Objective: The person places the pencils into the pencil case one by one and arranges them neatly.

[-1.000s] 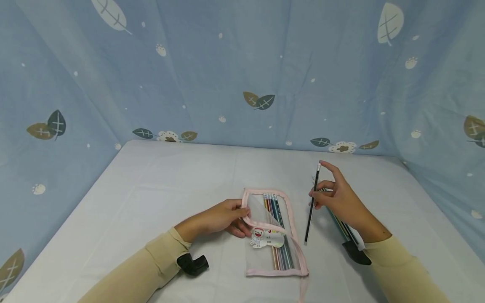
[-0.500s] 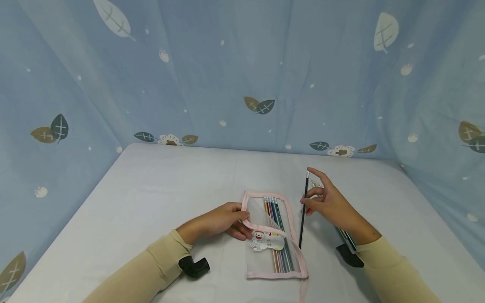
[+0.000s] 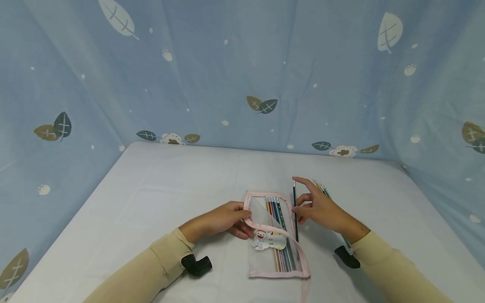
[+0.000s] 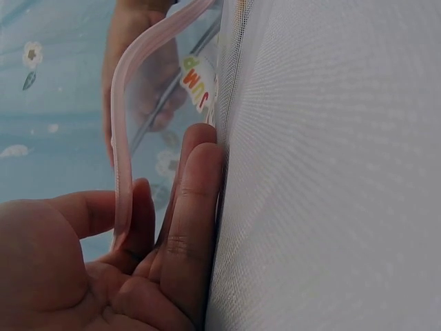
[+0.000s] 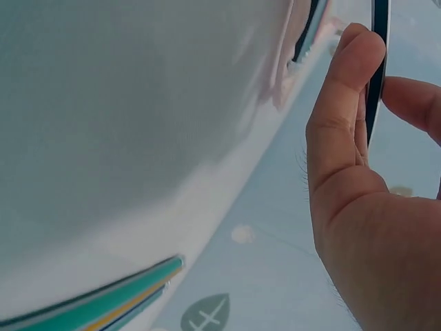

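Observation:
A clear pencil case with pink trim and a "JUMP" label lies on the white table. Several pencils lie side by side inside it. My left hand pinches the pink edge of its upper flap, as the left wrist view also shows, with the thumb on one side of the trim. My right hand pinches a black pencil near the case's right edge, one fingertip at its top end. The pencil stands steeply, and its lower end is partly hidden behind the case.
More pencils lie on the table beneath the right forearm, and several of their ends show in the right wrist view. A patterned blue curtain borders the table at the back and sides.
My right hand has moved left with the black pencil, from over the loose pencils to the right edge of the case. My left hand keeps its hold on the flap.

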### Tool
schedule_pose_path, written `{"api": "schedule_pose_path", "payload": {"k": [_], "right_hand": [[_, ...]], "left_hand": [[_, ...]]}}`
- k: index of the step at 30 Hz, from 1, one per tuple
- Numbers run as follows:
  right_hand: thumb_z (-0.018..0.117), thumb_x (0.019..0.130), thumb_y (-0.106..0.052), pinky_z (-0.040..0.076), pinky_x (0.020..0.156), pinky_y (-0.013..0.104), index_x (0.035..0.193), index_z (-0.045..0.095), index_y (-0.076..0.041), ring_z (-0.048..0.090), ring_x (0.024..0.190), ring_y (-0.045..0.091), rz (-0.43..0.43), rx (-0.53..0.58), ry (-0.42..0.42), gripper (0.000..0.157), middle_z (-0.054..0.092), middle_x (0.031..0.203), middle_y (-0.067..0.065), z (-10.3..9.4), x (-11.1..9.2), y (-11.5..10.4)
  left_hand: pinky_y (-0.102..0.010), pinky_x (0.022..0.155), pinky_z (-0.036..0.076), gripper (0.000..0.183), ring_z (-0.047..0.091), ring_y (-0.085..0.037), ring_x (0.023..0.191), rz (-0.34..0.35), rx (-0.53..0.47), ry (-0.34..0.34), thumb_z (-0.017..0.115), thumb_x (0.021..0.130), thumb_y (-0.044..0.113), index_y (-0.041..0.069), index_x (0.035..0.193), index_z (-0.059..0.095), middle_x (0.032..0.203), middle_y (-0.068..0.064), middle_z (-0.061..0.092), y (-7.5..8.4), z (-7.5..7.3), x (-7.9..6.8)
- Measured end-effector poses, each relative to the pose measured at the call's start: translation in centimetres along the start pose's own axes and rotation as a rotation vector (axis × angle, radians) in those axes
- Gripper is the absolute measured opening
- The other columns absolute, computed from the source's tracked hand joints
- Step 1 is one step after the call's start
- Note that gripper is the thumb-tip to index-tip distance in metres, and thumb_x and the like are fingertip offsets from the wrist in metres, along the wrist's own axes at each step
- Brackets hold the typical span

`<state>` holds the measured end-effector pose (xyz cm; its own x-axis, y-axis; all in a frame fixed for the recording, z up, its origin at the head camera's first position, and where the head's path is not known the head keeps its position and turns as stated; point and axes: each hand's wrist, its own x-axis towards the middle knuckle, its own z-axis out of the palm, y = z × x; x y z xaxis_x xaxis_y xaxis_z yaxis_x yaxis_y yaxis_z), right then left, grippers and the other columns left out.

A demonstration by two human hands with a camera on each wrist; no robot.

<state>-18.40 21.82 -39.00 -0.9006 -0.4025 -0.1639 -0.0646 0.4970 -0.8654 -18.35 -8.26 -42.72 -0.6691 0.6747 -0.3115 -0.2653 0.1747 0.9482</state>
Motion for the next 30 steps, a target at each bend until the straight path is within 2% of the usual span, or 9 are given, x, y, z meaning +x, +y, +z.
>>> {"api": "schedule_pose_path", "payload": {"k": [5,10,20,30], "right_hand": [[0.067,0.095,-0.008,0.062,0.068,0.043,0.159,0.014,-0.02,0.069,0.073,0.032,0.019,0.043,-0.039,0.084,0.063,0.098,0.016,0.6,0.5,0.0],[0.067,0.094,-0.008,0.062,0.068,0.043,0.159,0.015,-0.017,0.069,0.072,0.031,0.046,0.044,-0.06,0.083,0.062,0.098,0.016,0.9,0.8,0.3],[0.069,0.094,-0.01,0.063,0.067,0.042,0.157,0.019,-0.008,0.069,0.074,0.03,0.031,0.066,-0.154,0.081,0.062,0.099,0.019,0.9,1.2,0.4],[0.07,0.092,-0.009,0.063,0.066,0.039,0.152,0.028,-0.005,0.07,0.071,0.027,0.026,0.012,-0.183,0.073,0.063,0.09,0.014,1.0,1.9,0.8]], "left_hand": [[-0.031,0.079,0.064,0.03,0.073,-0.022,0.09,0.004,0.002,-0.007,0.043,0.107,0.019,-0.005,0.121,0.055,0.107,-0.02,0.073,-0.2,-0.1,0.1],[-0.031,0.078,0.064,0.029,0.074,-0.022,0.09,-0.002,0.003,0.003,0.044,0.107,0.018,-0.004,0.121,0.055,0.106,-0.019,0.073,-0.2,-0.1,0.1],[-0.031,0.077,0.064,0.029,0.073,-0.021,0.089,-0.013,0.015,0.009,0.044,0.107,0.019,-0.004,0.122,0.056,0.106,-0.019,0.073,0.0,0.0,0.0],[-0.031,0.078,0.064,0.031,0.073,-0.02,0.09,-0.008,0.023,-0.006,0.044,0.108,0.021,-0.003,0.124,0.055,0.108,-0.019,0.073,-0.1,-0.2,0.2]]}}
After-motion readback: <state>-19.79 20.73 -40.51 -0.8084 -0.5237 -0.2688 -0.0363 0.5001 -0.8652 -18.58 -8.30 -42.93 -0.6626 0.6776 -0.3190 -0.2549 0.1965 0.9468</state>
